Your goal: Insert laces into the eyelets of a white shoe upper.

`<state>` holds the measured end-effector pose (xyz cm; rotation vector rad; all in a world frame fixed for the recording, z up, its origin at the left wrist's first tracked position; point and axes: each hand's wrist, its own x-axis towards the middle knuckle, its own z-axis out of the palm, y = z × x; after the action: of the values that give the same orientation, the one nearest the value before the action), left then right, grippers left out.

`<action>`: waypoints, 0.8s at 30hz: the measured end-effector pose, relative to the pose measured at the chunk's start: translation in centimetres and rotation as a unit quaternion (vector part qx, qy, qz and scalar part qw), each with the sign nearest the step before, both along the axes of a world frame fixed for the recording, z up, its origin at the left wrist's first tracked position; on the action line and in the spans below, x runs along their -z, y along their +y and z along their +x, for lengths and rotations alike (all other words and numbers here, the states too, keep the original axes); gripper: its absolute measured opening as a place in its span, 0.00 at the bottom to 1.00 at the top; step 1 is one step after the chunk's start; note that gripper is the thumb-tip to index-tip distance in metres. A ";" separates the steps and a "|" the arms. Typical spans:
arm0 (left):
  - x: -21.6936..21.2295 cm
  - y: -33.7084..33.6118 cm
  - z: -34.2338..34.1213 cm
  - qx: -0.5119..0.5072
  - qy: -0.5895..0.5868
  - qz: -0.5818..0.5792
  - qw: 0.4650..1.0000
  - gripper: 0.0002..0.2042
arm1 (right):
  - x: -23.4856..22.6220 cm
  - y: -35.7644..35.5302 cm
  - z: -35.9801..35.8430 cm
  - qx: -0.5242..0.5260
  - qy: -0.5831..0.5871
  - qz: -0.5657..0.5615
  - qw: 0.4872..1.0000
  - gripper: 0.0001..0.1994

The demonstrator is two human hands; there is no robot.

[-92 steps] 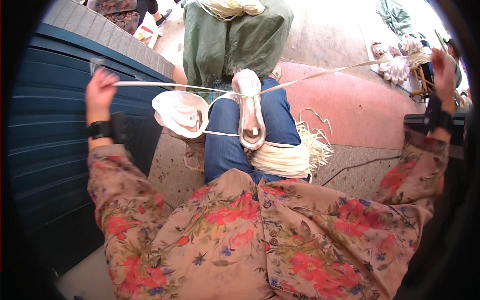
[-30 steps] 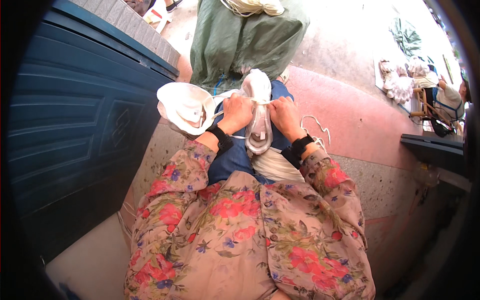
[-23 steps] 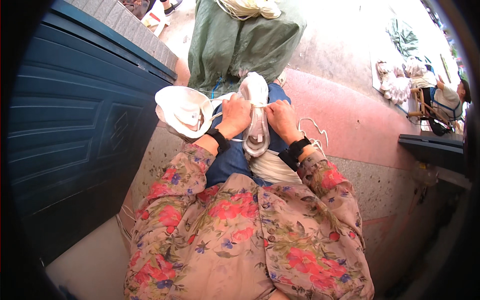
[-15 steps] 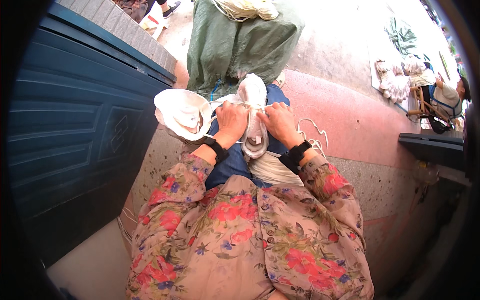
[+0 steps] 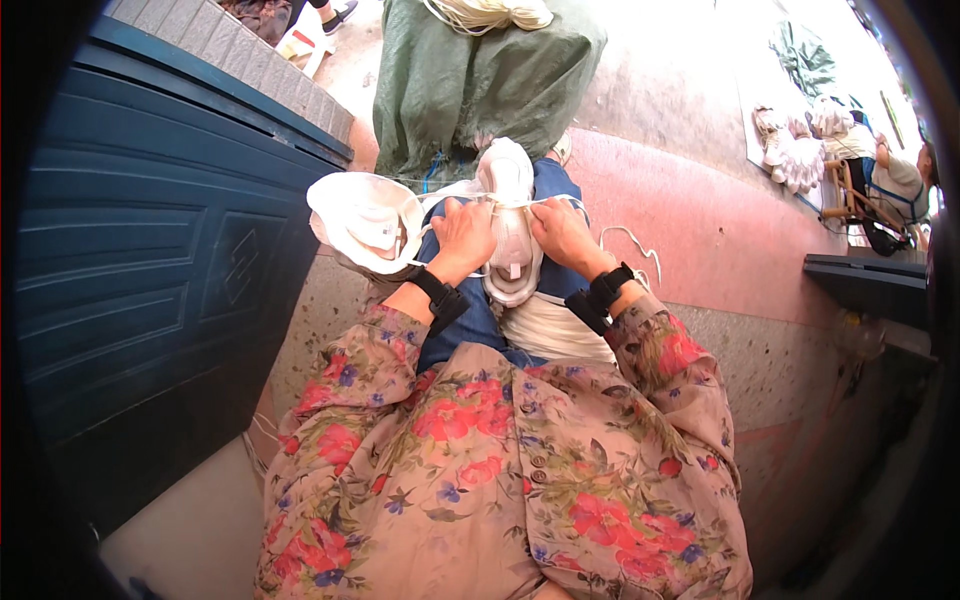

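A pale white-pink shoe [image 5: 513,240] lies lengthwise across my lap, its opening toward me. A thin white shoelace [image 5: 512,206] runs taut across it from hand to hand. My left hand [image 5: 464,236] is closed on the lace at the shoe's left side, and my right hand [image 5: 566,234] pinches it at the right. The finger pads are partly hidden. Loose lace trails off past my right hand. Left of my left hand sits a white, bowl-shaped cloth thing [image 5: 345,222] with its mouth open upward; its kind is unclear.
A bundle of white laces [image 5: 560,327] lies by my lap. Ahead stands a green sack-covered stack [image 5: 480,100] with a cream lace hank [image 5: 490,14] on top. A blue panelled door [image 5: 150,250] is close on the left. At far right a person [image 5: 900,185] sits near white bundles [image 5: 795,155].
My right hand has moved slightly up and to the right, off the shoe's middle. The lace between my hands is straighter, and the shoe has shifted a little away from me.
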<state>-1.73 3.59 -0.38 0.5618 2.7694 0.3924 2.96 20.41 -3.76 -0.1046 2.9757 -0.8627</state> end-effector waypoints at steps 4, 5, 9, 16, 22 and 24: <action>-0.2 0.3 0.2 -0.028 -0.024 0.052 0.998 0.10 | 0.2 -0.1 0.2 0.026 0.031 -0.047 0.998 0.09; 0.0 0.3 0.2 -0.026 -0.023 0.052 0.998 0.10 | 0.2 -0.2 0.3 0.028 0.032 -0.047 0.998 0.09; 0.4 0.4 0.2 -0.015 0.105 0.112 0.988 0.09 | 0.8 -0.5 0.5 0.067 0.066 -0.097 0.991 0.10; 0.9 2.5 -2.5 0.155 0.171 0.072 0.970 0.04 | 0.4 -1.5 0.5 0.101 0.057 -0.090 0.989 0.09; 1.3 2.3 -3.3 0.188 0.134 0.112 0.966 0.05 | 0.8 -2.1 0.8 0.141 0.091 -0.155 0.973 0.09; 0.8 2.3 -3.3 0.189 0.099 0.100 0.972 0.05 | 0.7 -2.3 0.8 0.170 0.072 -0.179 0.966 0.10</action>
<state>-5.02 5.94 -1.16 1.2150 2.7311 0.5526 3.77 18.09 -4.50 0.3587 2.9774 -1.4859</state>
